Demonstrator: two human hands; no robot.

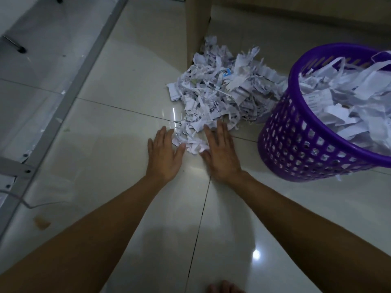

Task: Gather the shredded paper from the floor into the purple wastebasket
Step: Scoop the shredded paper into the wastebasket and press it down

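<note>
head view: both bare forearms reach forward over a glossy pale tiled floor (118, 127). the left hand (164, 154) lies flat, palm down, fingers spread, its grip released and holding nothing; its fingertips touch the near edge of the shredded paper (222, 89). the right hand (221, 154) is likewise flat and spread, grip released, with its fingers resting on the near fringe of the same pile. a small clump of shreds sits between the two hands, touching both.

the main pile of white strips lies on the floor beyond the hands, its far end against the foot of a tan panel (197, 28) and its right side reaching the purple wastebasket (296, 144). the wastebasket stands on the floor to the right of the pile, near the right hand but apart from it, leaning toward the right edge of the frame; it is perforated and heaped with shredded paper up to its rim.

a grey metal frame (69, 81) runs diagonally along the left. toes (224, 287) show at the bottom edge.
</note>
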